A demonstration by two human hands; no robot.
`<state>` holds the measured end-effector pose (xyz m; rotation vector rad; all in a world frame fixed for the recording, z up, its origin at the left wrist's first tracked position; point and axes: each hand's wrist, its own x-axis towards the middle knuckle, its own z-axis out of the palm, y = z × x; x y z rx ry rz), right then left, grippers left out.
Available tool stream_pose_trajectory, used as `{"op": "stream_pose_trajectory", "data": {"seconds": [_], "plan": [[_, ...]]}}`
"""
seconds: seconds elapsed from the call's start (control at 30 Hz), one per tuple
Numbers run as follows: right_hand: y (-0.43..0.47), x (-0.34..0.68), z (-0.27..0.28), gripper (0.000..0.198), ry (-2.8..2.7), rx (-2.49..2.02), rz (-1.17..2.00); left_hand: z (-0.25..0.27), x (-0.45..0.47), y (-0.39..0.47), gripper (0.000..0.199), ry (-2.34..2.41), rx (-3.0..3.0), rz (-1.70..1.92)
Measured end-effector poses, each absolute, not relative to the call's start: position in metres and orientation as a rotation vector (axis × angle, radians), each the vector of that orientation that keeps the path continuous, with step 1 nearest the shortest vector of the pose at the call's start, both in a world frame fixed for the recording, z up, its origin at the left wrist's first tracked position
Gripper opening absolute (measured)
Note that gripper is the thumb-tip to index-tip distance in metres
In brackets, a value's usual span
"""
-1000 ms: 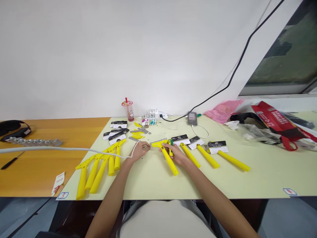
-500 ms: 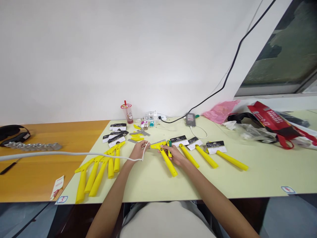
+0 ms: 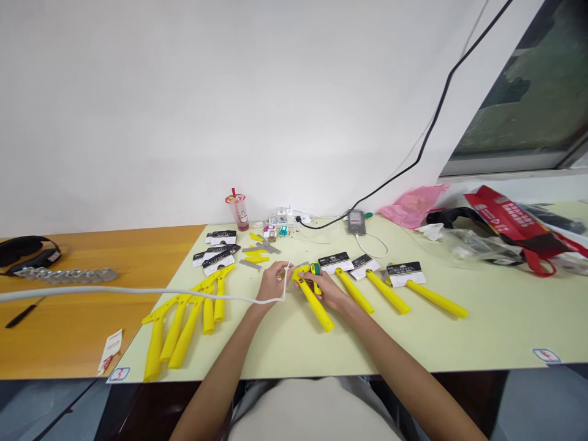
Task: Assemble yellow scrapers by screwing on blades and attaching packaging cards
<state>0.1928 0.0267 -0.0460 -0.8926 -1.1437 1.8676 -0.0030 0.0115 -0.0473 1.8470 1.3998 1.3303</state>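
Observation:
A yellow-handled scraper [image 3: 318, 308] is held between my hands above the table, its handle slanting down to the right. My left hand [image 3: 272, 283] is closed at the left end of the scraper's head, partly behind a white cable. My right hand [image 3: 327, 288] grips the scraper near the top of its handle and also keeps a green-and-yellow screwdriver [image 3: 315, 270] in its fingers. Metal blades and yellow pieces [image 3: 257, 251] lie beyond my left hand. Several yellow handles [image 3: 186, 331] rest to the left.
Scrapers with cardboard header cards [image 3: 386, 291] lie to the right. More black-and-white cards [image 3: 219, 260] are at the left, near a drink cup [image 3: 239, 211]. A white cable [image 3: 138, 290] crosses in front. Plugs [image 3: 282, 215], a pink bag [image 3: 413, 205] and a red bag [image 3: 509, 223] line the back.
My left hand has moved right, closer to my right hand, and now covers more of the scraper's head. The whole view has shifted slightly.

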Motion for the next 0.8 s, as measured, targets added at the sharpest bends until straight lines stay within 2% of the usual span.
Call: {"op": "stream_pose_trajectory", "data": {"seconds": [0.17,0.57,0.8], "plan": [[0.026,0.192,-0.048,0.036,-1.169,-0.899,1.853,-0.052,0.005,0.016,0.023,1.353,2.022,1.305],[0.026,0.195,-0.048,0.036,-1.207,-0.877,1.938,-0.057,-0.005,0.021,0.021,1.282,2.191,1.168],[0.024,0.196,-0.043,0.036,-1.196,-0.87,1.989,-0.064,-0.007,0.022,0.022,1.234,2.304,1.207]]}}
